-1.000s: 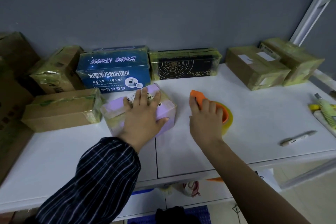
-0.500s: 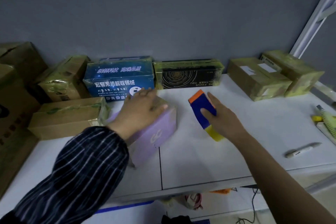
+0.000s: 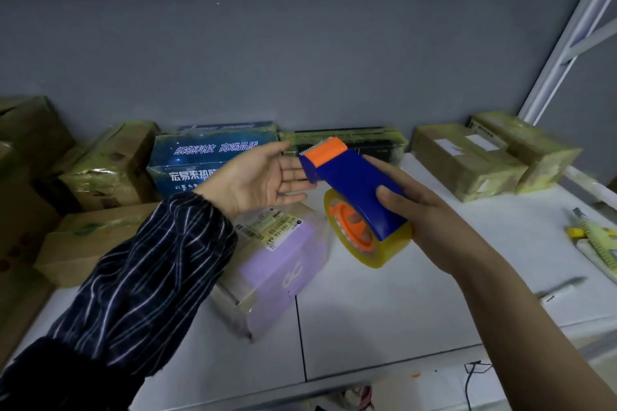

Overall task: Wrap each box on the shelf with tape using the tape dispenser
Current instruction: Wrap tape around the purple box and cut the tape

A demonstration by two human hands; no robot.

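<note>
My right hand point(image 3: 430, 220) grips the blue and orange tape dispenser point(image 3: 354, 190) with its yellowish tape roll, held in the air above the white shelf point(image 3: 384, 310). My left hand point(image 3: 257, 177) is raised with palm up and fingers straight, its fingertips close to the dispenser's orange cutter end. The purple box point(image 3: 280, 267) lies on the shelf below both hands, turned at an angle, a white label on its top. Neither hand touches it.
Taped boxes line the back: brown ones point(image 3: 100, 167) at left, a blue box point(image 3: 207, 157), a black box point(image 3: 367, 140), two brown boxes point(image 3: 467, 160) at right. A pen point(image 3: 561, 290) and a yellow-green cutter point(image 3: 597, 237) lie at the right edge.
My right hand lifted the dispenser off the shelf. My left hand left the purple box, rose and turned palm up beside the dispenser. The purple box now lies angled and nearer the front.
</note>
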